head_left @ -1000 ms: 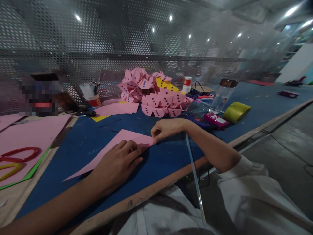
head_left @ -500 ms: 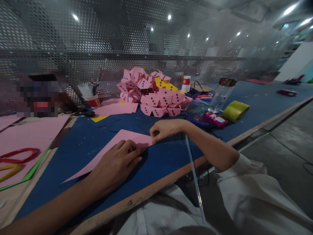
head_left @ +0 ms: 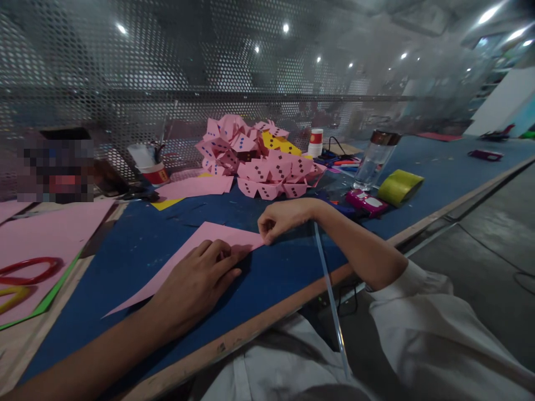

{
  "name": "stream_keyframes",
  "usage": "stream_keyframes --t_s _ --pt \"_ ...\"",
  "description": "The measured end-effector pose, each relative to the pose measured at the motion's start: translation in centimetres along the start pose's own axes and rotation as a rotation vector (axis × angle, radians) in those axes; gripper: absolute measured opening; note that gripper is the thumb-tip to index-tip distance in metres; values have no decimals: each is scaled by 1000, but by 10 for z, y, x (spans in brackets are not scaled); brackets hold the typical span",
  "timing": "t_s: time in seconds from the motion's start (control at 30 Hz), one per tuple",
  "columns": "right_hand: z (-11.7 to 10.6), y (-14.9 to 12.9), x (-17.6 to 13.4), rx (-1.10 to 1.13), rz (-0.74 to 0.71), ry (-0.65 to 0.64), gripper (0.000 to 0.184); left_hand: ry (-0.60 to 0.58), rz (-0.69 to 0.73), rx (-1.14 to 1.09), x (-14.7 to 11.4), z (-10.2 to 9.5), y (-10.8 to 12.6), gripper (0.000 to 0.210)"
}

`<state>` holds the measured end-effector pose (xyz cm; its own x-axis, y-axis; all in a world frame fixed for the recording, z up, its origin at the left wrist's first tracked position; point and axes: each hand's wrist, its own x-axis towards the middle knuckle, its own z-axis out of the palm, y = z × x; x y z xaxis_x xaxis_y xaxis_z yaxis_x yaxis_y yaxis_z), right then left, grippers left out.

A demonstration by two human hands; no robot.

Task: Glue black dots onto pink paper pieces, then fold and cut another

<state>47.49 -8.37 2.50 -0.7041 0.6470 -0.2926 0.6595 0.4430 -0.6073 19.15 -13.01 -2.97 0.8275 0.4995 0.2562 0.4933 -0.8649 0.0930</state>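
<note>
A folded sheet of pink paper [head_left: 188, 246] lies on the blue tabletop, its long side slanting and one pointed corner toward the lower left. My left hand [head_left: 200, 284] rests palm down over the lower part of it, fingers lightly bent, thumb apart, pressing the sheet to the table. With thumb and fingers closed in a pinch, my right hand [head_left: 282, 220] holds the sheet's right-hand tip. Part of the paper is hidden beneath my left palm.
Folded pink paper pieces with printed dots [head_left: 271, 172] are heaped behind. Rightward stand a glass bottle [head_left: 373, 161], a yellow tape roll [head_left: 400, 187] and a magenta device [head_left: 365, 203]. Leftward are pink sheets [head_left: 45, 234], red-handled scissors [head_left: 31, 272] and a pen cup [head_left: 152, 172].
The view has shifted slightly. My right hand's pinch sits a little farther out at the paper's tip; my left hand stays about where it was on the sheet.
</note>
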Motion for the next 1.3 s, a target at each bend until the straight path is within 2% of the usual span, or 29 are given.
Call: stream_keyframes --t_s 0.4,0.57,0.87,1.1,1.3 --pt "1 3 3 -14 78 1 19 4 -10 -10 -1 2 -2 40" --pt "1 6 4 -37 116 38 27 1 -8 -8 -1 3 -3 38" --pt "-5 13 1 97 33 -40 42 7 -10 -27 -2 3 -3 41" --pt "-7 12 0 93 56 -29 34 17 -15 -38 -1 3 -2 41" --pt "-5 13 1 22 89 -10 36 -1 -12 -21 -1 2 -1 40"
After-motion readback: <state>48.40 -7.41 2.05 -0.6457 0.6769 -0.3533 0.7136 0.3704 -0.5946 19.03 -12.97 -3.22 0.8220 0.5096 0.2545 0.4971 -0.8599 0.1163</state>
